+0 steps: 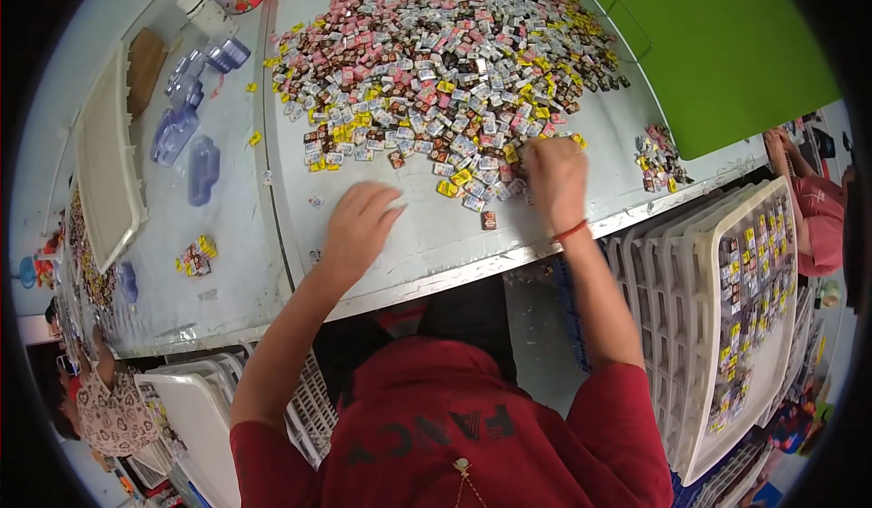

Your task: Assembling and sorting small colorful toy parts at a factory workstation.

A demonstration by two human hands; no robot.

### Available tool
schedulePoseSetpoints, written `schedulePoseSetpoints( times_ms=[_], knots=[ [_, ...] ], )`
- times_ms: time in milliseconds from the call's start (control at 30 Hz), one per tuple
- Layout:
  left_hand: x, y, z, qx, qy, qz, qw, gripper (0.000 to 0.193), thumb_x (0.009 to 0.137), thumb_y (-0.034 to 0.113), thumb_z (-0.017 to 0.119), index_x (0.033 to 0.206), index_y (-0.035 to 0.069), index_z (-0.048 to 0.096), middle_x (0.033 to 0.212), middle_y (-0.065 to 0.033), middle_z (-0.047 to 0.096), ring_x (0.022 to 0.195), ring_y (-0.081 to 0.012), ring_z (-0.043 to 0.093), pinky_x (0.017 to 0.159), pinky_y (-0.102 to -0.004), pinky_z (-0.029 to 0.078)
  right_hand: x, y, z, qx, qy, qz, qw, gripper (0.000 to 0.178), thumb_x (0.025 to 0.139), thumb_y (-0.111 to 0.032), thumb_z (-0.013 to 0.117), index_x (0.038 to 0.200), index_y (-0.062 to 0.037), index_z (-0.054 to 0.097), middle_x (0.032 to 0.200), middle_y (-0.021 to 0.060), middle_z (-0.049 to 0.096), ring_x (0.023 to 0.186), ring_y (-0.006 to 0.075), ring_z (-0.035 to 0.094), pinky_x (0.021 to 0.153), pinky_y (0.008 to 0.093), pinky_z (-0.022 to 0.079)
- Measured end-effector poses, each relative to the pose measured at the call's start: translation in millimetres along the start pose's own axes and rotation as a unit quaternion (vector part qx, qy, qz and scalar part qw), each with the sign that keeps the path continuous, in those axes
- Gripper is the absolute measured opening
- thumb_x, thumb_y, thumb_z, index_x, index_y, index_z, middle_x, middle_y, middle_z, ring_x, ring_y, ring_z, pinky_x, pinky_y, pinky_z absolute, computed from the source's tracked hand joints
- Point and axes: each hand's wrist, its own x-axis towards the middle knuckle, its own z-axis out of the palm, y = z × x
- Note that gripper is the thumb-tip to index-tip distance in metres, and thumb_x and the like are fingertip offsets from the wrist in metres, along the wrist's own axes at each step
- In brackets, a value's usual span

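A wide heap of small printed packets (436, 63) in pink, brown, white and yellow covers the far part of the white table. At the heap's near right edge is my right hand (556, 181), its fingers curled down among the packets and slightly blurred. Whatever they grip is hidden. Over the bare tabletop in front of the heap, my left hand (359, 231) hovers with nothing in it, thumb apart from the fingers. Between my hands, a single brown packet (489, 220) lies apart from the others, close to a loose cluster of white and yellow ones (465, 188).
Clear plastic trays (204, 170) and a white bottle (207, 13) stand at left, near a leaning white tray (104, 154). A green board (718, 45) covers the far right. Stacked white trays (740, 326) with packets rise beside my right arm. Other people work at both sides.
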Motion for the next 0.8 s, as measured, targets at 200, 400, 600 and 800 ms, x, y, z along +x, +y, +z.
schedulePoseSetpoints(
  times_ms=[200,400,600,800],
  knots=[
    [132.8,27.8,97.8,-0.02,0.017,0.172,0.985,0.022,0.075,0.006,0.062,0.097,0.003,0.063,0.095,-0.0092,0.062,0.086,-0.0262,0.057,0.076,-0.0364,0.048,10.4,59.4,-14.3,-0.066,-0.014,0.099,0.993,0.015,0.078,-0.015,0.068,0.092,-0.0086,0.069,0.087,0.0109,0.067,0.086,0.032,0.058,0.078,0.043,0.042],
    [168.1,21.3,146.1,-0.072,-0.017,0.177,0.981,0.02,0.073,0.007,0.061,0.092,0.004,0.066,0.085,-0.0079,0.064,0.086,-0.0266,0.056,0.076,-0.0393,0.048,-3.2,61.8,-12.9,-0.052,-0.055,0.121,0.99,0.015,0.079,-0.018,0.067,0.093,-0.0098,0.068,0.086,0.0086,0.066,0.087,0.0297,0.057,0.082,0.0416,0.04],
    [164.0,22.9,143.3,-0.032,-0.072,0.115,0.99,0.035,0.07,0.017,0.076,0.102,0.008,0.068,0.104,-0.0065,0.068,0.105,-0.03,0.057,0.091,-0.0413,0.046,8.3,55.0,-13.3,-0.044,-0.022,0.066,0.997,0.011,0.078,-0.018,0.067,0.085,-0.0094,0.068,0.083,0.0079,0.066,0.085,0.0283,0.058,0.081,0.0412,0.039],
    [165.2,23.8,145.2,-0.021,-0.06,0.112,0.992,0.029,0.073,0.015,0.074,0.1,0.006,0.068,0.098,-0.0099,0.068,0.1,-0.0297,0.06,0.087,-0.0418,0.048,2.0,32.6,-5.4,-0.124,-0.093,0.077,0.985,0.018,0.078,-0.016,0.068,0.095,-0.0076,0.066,0.094,0.0112,0.066,0.087,0.0284,0.058,0.084,0.042,0.039]
  ],
)
